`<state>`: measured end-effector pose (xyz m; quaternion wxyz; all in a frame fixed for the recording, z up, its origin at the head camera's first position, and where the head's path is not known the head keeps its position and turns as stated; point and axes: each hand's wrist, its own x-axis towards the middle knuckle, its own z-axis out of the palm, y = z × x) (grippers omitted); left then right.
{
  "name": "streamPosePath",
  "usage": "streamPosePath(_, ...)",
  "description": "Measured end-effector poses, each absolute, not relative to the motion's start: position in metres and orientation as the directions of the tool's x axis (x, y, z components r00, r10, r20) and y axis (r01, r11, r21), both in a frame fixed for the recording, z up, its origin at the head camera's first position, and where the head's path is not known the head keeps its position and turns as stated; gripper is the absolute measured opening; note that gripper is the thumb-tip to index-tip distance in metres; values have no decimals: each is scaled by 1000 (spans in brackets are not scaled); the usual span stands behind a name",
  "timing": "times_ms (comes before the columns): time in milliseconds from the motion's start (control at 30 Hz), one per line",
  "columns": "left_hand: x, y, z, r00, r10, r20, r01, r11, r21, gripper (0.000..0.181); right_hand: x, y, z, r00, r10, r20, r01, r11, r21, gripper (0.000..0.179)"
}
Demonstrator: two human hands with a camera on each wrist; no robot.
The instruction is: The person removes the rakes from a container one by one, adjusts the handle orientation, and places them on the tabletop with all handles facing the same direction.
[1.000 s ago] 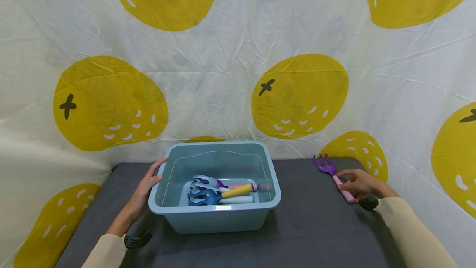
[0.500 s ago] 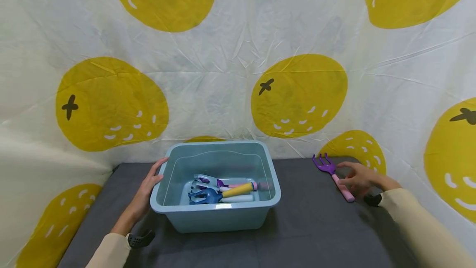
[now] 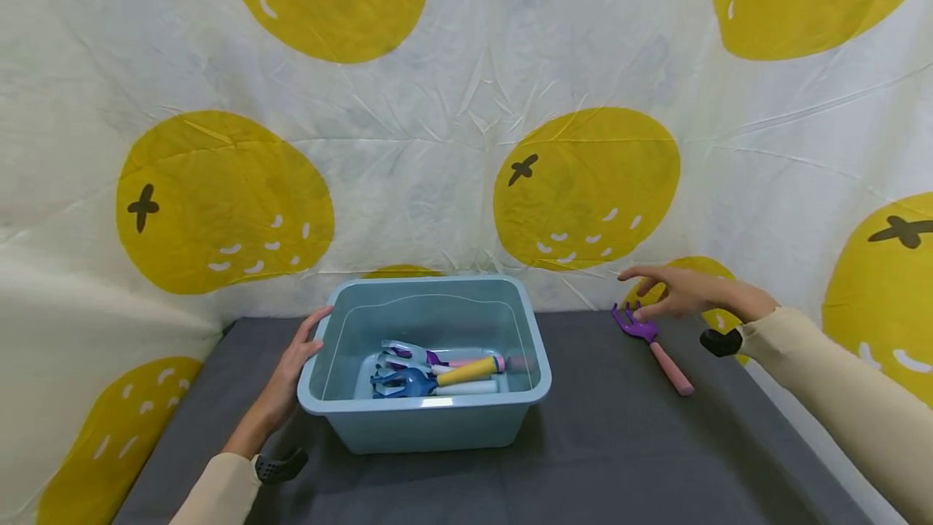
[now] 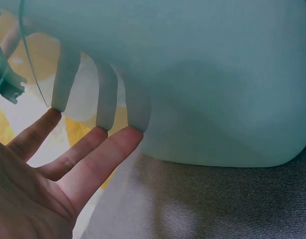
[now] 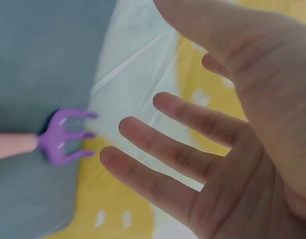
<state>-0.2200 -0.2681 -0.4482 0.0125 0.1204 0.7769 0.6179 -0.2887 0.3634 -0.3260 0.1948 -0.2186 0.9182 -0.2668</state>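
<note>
Head view: purple fork (image 3: 652,344) on the tabletop (image 3: 583,452), other tools in a blue tub (image 3: 423,432)

OK quick rundown. Purple fork w/ a pink handle is lying on the dark gray tabletop, well to the right of the tub, tines toward the back edge & handle slanting back toward the person. Right hand (image 3: 676,293) is up over the tine end, fingers spread out & loose. Right wrist cam has a gap btwn the fingertips and the tines; the thumb lines up w/ the tines in head view, can't tell exact height tho.

Left hand (image 3: 283,371) is at the tub's left side, fingers pretty much straight. Per the left wrist cam, three fingertips press flat on the outside wall, w/ their reflections showing in the shiny plastic.

Inside the tub it's a small pile: dark blue fork w/ yellow handle (image 3: 437,382) on top, light blue fork (image 3: 399,351) next to it, a purple bit (image 3: 433,359) peeking out, plus a pale handle (image 3: 466,388) along the front. Overlap's too messy to get an exact count.

Misc: cream sleeves (image 3: 831,391), black gadget (image 3: 722,342) at each wrist, and a whitish cloth (image 3: 408,193) w/ big yellow fruit prints (image 3: 586,189) as bg.
</note>
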Motion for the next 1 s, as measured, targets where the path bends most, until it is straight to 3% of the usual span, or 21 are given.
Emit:
streamPosePath(333,-219,-268,-450,-970,204,134,179,216,960,56,-300,302,-285,-771,-597,-223,-380,711,-591,78)
streamPosePath(700,-222,-269,-449,-972,194,136,177,215,960,56,-323,209,-279,-702,-701,-124,-529,630,-568,77)
streamPosePath(1000,-224,-265,-450,-976,178,126,165,225,960,56,-334,130,-291,-520,-806,-282,-571,574,-587,81)
